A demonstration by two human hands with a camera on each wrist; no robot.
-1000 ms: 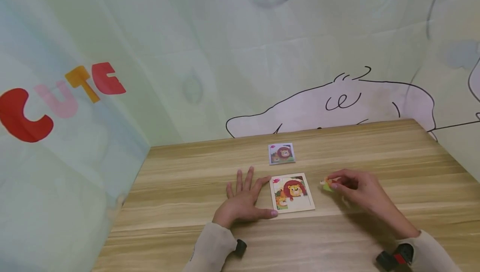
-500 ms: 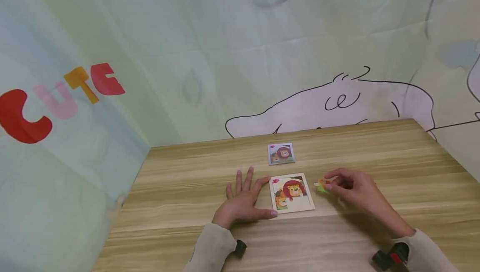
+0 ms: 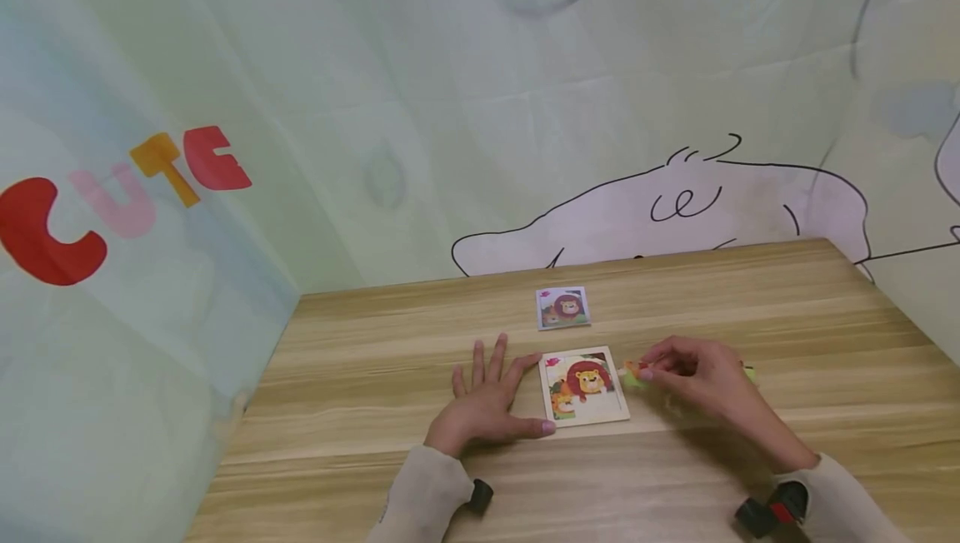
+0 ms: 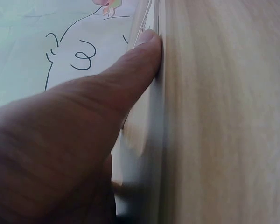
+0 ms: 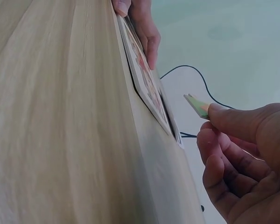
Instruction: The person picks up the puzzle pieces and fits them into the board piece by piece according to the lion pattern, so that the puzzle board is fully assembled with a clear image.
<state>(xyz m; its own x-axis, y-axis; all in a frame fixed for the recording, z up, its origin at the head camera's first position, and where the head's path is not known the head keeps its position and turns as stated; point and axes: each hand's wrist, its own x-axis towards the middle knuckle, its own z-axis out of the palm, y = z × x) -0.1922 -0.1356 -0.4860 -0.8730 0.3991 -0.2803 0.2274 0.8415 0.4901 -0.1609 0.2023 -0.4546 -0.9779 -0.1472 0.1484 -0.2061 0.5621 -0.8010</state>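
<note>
A square wooden jigsaw puzzle [image 3: 602, 406] with a lion picture lies flat on the table, a pale bare patch at its lower right. My left hand [image 3: 482, 410] rests beside it with fingers spread, thumb and index tip touching the left side of its frame. In the left wrist view the thumb [image 4: 126, 74] presses against the frame's edge. Just right of the puzzle, my right hand [image 3: 701, 372] pinches a small green and orange puzzle piece [image 3: 632, 375] between thumb and fingers. The right wrist view has this piece [image 5: 198, 106] raised above the table, apart from the board.
Behind the puzzle lies a smaller card [image 3: 563, 307] with the same lion picture. A small green thing [image 3: 750, 373] peeks out past my right hand, mostly hidden. The wooden table [image 3: 360, 360] backs onto a printed cloth [image 3: 337, 110].
My right hand has moved left with the puzzle piece, close to the puzzle's right edge. A green thing behind that hand has come into sight. The left hand has stayed put.
</note>
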